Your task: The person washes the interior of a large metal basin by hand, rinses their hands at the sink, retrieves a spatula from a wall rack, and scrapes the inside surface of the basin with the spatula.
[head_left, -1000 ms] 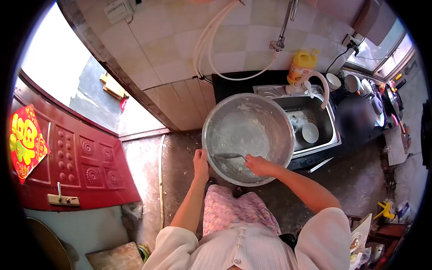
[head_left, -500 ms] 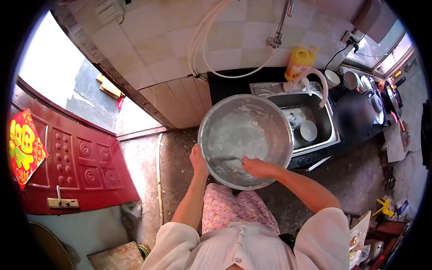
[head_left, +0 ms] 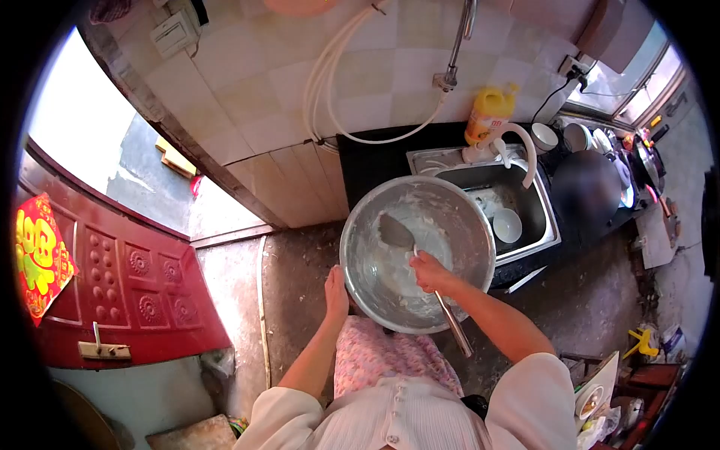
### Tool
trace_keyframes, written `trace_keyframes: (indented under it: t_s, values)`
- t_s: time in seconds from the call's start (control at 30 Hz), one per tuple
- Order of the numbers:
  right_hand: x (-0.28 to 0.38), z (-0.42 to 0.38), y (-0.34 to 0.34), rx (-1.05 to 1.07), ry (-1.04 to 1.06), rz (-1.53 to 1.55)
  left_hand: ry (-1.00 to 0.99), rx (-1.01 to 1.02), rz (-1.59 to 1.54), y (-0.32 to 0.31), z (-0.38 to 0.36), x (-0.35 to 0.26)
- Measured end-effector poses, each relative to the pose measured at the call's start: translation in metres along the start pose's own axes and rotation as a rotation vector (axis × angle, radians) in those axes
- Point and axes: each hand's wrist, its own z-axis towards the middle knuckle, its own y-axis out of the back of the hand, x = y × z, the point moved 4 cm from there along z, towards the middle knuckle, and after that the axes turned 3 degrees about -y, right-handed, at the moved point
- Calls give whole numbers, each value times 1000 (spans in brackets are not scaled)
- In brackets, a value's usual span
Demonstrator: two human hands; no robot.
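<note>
A large metal basin (head_left: 469, 296) is in front of my body, tilted towards me, with pale wet residue smeared over its inside. My left hand (head_left: 337, 295) holds the basin's outer left side close to the rim, some of its fingers hidden. Inside the basin, my right hand (head_left: 430, 272) is closed around the handle of a metal spatula (head_left: 396, 232). The spatula's broad blade points to the far left of the basin, and its handle end sticks out over the near right rim. What bears the basin's weight from below is hidden.
Beyond the basin's right side is a steel sink (head_left: 553, 225) with a white bowl (head_left: 508, 225) in it. A yellow bottle (head_left: 490, 114) and a curved faucet (head_left: 531, 154) stand behind. Dishes (head_left: 577, 137) crowd the counter at right. A red door (head_left: 161, 307) stands open at left.
The spatula has swung up into view, its blade now towards the basin's far side. My left hand has shifted along the rim, its fingers straighter. The basin sits slightly lower and further right in view.
</note>
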Motion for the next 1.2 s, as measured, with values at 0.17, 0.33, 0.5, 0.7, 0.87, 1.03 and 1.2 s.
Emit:
trace_keyframes:
  t_s: [0.17, 0.33, 0.5, 0.7, 0.87, 1.03, 1.2]
  values:
    - [-9, -1, 35, -243, -13, 352, -226, 77, 587, -21, 34, -37]
    - [4, 37, 34, -428, 193, 12, -248, 221, 759, -34, 32, -17]
    - [31, 50, -8, -480, 390, -682, -179, 191, 770, -32, 12, -24]
    - [25, 45, 2, -496, 475, -879, -151, 118, 743, -20, 5, -15]
    - [-12, 122, -9, -702, 470, -327, -164, 134, 728, -24, 9, -9]
    - [-22, 123, 1, -656, 500, -52, -157, 124, 744, -19, 8, -14]
    - [12, 74, 8, -710, 294, 122, -163, 146, 745, -20, 8, -9]
